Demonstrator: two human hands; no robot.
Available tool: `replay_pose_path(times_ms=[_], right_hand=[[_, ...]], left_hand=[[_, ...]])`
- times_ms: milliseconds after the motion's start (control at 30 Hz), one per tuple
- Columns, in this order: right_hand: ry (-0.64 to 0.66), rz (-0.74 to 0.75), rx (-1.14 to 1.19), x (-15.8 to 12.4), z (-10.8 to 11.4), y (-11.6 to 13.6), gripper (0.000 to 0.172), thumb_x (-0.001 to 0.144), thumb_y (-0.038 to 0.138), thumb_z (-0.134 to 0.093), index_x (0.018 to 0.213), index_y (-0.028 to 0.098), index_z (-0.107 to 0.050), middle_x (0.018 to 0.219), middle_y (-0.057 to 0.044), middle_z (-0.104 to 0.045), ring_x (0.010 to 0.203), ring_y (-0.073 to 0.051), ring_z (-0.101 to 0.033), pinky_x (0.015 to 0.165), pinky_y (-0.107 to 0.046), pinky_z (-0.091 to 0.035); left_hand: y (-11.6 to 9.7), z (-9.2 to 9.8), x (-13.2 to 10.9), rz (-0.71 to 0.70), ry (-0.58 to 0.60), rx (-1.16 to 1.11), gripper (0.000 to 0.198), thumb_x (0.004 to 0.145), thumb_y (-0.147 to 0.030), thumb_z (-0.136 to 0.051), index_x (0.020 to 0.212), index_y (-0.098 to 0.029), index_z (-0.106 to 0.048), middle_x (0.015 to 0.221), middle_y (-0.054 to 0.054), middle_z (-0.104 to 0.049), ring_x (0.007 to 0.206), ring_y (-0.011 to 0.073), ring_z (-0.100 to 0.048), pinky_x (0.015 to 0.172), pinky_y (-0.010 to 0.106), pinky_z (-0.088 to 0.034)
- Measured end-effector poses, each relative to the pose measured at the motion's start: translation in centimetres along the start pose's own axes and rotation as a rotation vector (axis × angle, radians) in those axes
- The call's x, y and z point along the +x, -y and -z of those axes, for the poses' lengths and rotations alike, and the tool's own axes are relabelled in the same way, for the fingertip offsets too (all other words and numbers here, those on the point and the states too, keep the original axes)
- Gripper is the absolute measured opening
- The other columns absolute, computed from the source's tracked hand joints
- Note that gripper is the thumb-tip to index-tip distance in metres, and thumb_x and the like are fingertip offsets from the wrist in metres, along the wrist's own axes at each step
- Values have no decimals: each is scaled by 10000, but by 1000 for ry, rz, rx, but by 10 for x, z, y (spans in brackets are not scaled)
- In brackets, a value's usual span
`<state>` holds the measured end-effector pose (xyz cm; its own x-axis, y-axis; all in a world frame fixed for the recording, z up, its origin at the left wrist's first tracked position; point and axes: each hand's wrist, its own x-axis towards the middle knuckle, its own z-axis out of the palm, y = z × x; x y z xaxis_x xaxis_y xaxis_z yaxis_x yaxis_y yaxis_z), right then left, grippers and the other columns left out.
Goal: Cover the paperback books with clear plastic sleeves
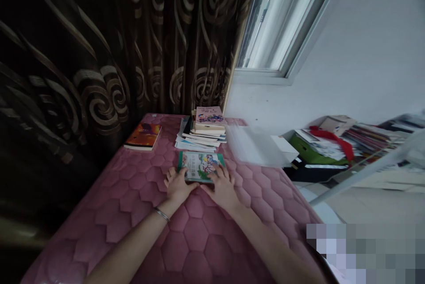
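While lying flat on the pink quilted bed (139,213) just before the book stack (202,133), green-covered book (200,165) being clasped at near corners by left hand (177,186) and right hand (223,188), seemingly not yet stacked; orange book (143,136) also lying apart.

Dim, soft daylight enters through the white-framed glass window (282,18) at upper right; the dark swirl-patterned curtain (99,44) stays murky. Edges bend and smear, and a pixelated patch covers the lower right corner.
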<state>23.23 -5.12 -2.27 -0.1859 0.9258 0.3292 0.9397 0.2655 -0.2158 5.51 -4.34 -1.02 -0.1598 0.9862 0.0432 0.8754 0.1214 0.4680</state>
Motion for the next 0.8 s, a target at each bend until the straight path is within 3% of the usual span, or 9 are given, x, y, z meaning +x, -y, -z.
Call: replay_pose_path(times_ms=[200,367,533,667,800], right_hand=[[-17,-84,28,5,-9,6,256,873,451,-568,1008,278,-699,1412,-79,-466,1283,-321,-370,959,-506,-350],[32,-168,90,-5,2,-28,206,829,425,-638,1010,373,-720,1411,-40,-463,1249,-335,-398,934,-529,-370],[78,-136,287,-9,-1,-71,234,835,344,-601,1037,341,-718,1315,-39,-569,1221,-309,-468,943,-528,-415],[75,-75,423,-7,-6,-85,260,835,302,-578,1053,311,-719,1268,-41,-616,1207,-270,-517,1003,-476,-419],[152,-35,452,-5,-1,-91,307,851,250,-526,1089,311,-711,1311,-38,-593,1229,-244,-519,1028,-440,-418]], left_hand=[[4,-4,1,-11,-23,8,499,698,-465,-729,1170,-340,-628,1246,94,-504,1179,328,-460,927,462,-397],[31,12,14,-110,58,-85,306,753,-353,-705,1059,-334,-690,1193,39,-579,1134,259,-524,937,434,-396],[62,21,30,-307,142,-213,221,785,-250,-672,994,-290,-733,1127,26,-655,1051,200,-595,946,345,-405],[69,18,36,-331,129,-219,220,770,-235,-683,973,-293,-747,1106,30,-670,1051,213,-606,941,355,-409],[69,16,38,-312,145,-205,227,767,-262,-690,983,-304,-745,1120,35,-664,1067,232,-601,956,390,-398]])
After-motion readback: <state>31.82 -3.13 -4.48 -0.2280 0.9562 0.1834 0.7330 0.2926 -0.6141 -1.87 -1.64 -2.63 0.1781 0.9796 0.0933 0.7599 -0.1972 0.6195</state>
